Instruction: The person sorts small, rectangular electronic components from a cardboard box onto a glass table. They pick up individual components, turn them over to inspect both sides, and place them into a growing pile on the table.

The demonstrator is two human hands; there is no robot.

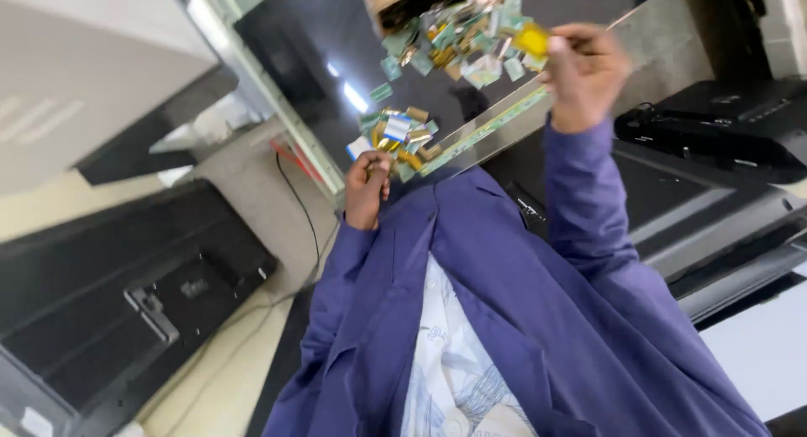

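The biggest thing is a dark glossy panel (336,42), w/ ceiling light reflected on its surface; it runs from the top centre down toward the person's chest. Left of it stands a grey machine cover (84,59), and lower left lies a black flat screen back (109,302) w/ a thin black cable (307,210) on the beige floor near it. On the right side are more black screen backs (714,126), stacked next to each other. The person wears a purple jacket (521,319) over a white printed shirt (454,361); both sleeves reach up to the panel. Along the panel's near edge lies a long thin circuit strip (487,130), approx. between the two hands. On the panel are two heaps of small flat ribbon pieces: an upper heap (462,38) of green, gold and white bits, and a lower heap (399,134) just beside the left hand. The left hand (367,189) is curled into a narrow fist at the lower heap, touching its edge; if it grips a piece, I cannot tell. The right hand (584,71) is pinched closed on a small yellow piece (531,39), held at the right edge of the upper heap.
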